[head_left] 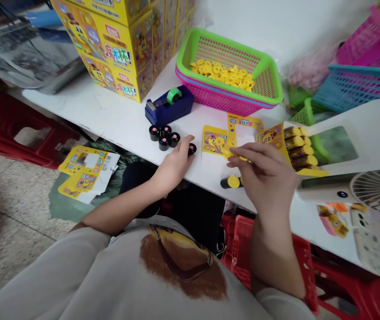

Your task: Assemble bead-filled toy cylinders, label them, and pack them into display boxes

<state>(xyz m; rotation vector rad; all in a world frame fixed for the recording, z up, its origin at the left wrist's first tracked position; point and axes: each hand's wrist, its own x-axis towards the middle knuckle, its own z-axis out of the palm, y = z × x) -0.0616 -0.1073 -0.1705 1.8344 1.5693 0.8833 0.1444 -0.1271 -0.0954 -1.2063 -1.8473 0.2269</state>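
Observation:
My left hand [176, 162] rests on the white table [110, 118], its fingers curled on a small black round cap [192, 149]. Just left of it sits a cluster of several black caps with pink tops [164, 134]. My right hand [265, 171] pinches small yellow pieces [233, 154] over a flat yellow printed card [230, 135]. A black tube with a yellow cap [230, 182] lies under that hand. To the right, an opened yellow box [291, 146] shows several yellow-capped tubes stacked inside.
A blue tape dispenser [168, 106] stands behind the caps. Stacked green and pink baskets [270, 95] hold yellow pieces. Yellow boxes [120, 44] are piled at the back left. A white fan [376, 189] and phone [371, 242] lie right. Flat cards [86, 171] lie on the floor.

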